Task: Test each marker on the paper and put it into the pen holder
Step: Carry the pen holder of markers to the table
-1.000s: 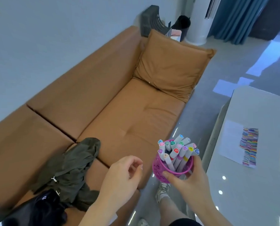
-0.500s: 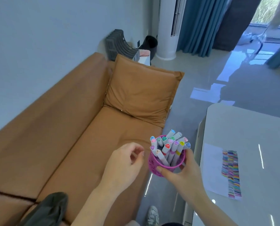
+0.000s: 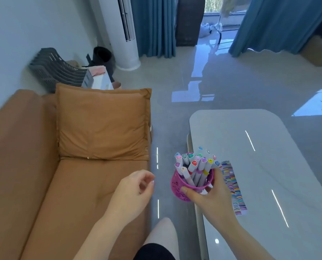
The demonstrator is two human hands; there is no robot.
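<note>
My right hand [image 3: 210, 199] grips a pink openwork pen holder [image 3: 182, 186] in the air, at the near left corner of the white table [image 3: 268, 166]. Several markers [image 3: 193, 166] with coloured caps stand packed inside it. The paper [image 3: 233, 186], striped with many coloured test strokes, lies on the table just right of that hand and is partly hidden by it. My left hand [image 3: 134, 192] hovers over the sofa seat left of the holder, fingers loosely curled, holding nothing.
A tan sofa [image 3: 72, 194] with a back cushion [image 3: 102, 124] fills the left. Glossy floor runs between sofa and table. A white floor-standing air conditioner [image 3: 122, 32], dark rack [image 3: 57, 70], box and blue curtains [image 3: 154, 25] stand at the back. My knee [image 3: 162, 233] shows below.
The view has swung right and up, bringing the table and curtains into sight and dropping the dark jacket out of view. The holder stays in my right hand; my left hand stays beside it.
</note>
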